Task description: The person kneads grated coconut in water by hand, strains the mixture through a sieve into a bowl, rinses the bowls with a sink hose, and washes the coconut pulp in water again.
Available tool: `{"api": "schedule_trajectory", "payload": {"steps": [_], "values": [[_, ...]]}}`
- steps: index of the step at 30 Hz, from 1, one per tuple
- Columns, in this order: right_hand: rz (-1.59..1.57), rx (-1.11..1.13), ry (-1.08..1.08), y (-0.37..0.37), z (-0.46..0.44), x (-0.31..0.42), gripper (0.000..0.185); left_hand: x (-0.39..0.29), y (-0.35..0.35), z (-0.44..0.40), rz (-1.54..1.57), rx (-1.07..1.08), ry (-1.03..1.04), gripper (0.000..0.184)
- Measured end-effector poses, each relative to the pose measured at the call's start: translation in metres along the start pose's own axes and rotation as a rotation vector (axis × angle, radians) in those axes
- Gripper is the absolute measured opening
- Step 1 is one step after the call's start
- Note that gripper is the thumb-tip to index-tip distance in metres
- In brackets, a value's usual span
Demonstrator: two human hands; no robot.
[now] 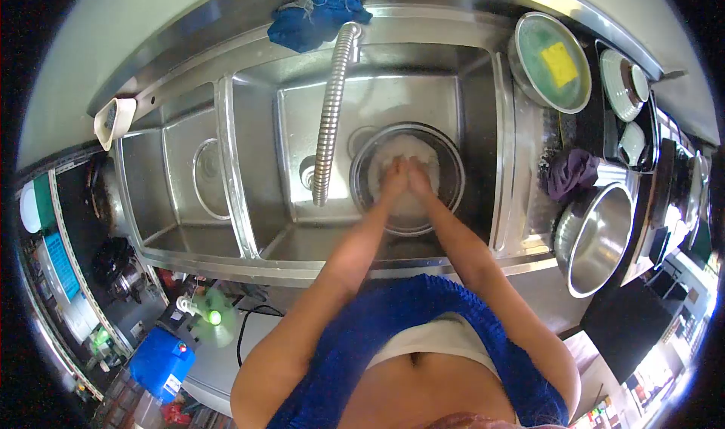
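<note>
A round bowl (455,146) stands on the floor of the middle sink basin, toward its right side. Inside it lies a pale white mass (411,143) that looks like wet rice. My left hand (394,178) and my right hand (418,177) are side by side and touching over the bowl. Both hands have their fingers bent and pressed together into the white mass, where the fingertips are hidden. Left of the bowl, the ribbed metal faucet spout (330,127) reaches over the basin.
A smaller basin (192,225) adjoins on the left. On the right counter are a bowl of greenish water (529,74) with a yellow sponge (559,65), a dark purple cloth (570,174) and a steel bowl (596,240). A blue cloth (313,23) lies behind the faucet.
</note>
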State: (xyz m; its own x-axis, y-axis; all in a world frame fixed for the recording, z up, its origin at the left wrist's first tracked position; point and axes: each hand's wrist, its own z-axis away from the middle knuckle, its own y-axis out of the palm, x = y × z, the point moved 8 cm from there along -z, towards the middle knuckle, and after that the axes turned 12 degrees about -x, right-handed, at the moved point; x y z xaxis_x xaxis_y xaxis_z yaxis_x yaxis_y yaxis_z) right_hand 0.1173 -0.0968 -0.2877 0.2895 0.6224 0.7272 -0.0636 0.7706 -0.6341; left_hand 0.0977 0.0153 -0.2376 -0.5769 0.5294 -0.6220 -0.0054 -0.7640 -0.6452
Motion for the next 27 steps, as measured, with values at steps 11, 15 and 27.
{"api": "schedule_trajectory", "payload": {"steps": [11, 15, 27], "values": [[-0.581, 0.058, 0.549, -0.054, 0.034, 0.082, 0.028, -0.050, -0.061, 0.024, 0.541, -0.171, -0.080, 0.030], [-0.466, 0.065, 0.399, -0.057, 0.030, 0.089, 0.029, -0.036, -0.058, 0.021, 0.402, -0.402, 0.062, 0.025], [0.437, 0.371, -0.104, -0.062, 0.013, 0.086, 0.026, -0.028, -0.028, 0.007, -0.450, 0.113, 0.419, 0.035]]}}
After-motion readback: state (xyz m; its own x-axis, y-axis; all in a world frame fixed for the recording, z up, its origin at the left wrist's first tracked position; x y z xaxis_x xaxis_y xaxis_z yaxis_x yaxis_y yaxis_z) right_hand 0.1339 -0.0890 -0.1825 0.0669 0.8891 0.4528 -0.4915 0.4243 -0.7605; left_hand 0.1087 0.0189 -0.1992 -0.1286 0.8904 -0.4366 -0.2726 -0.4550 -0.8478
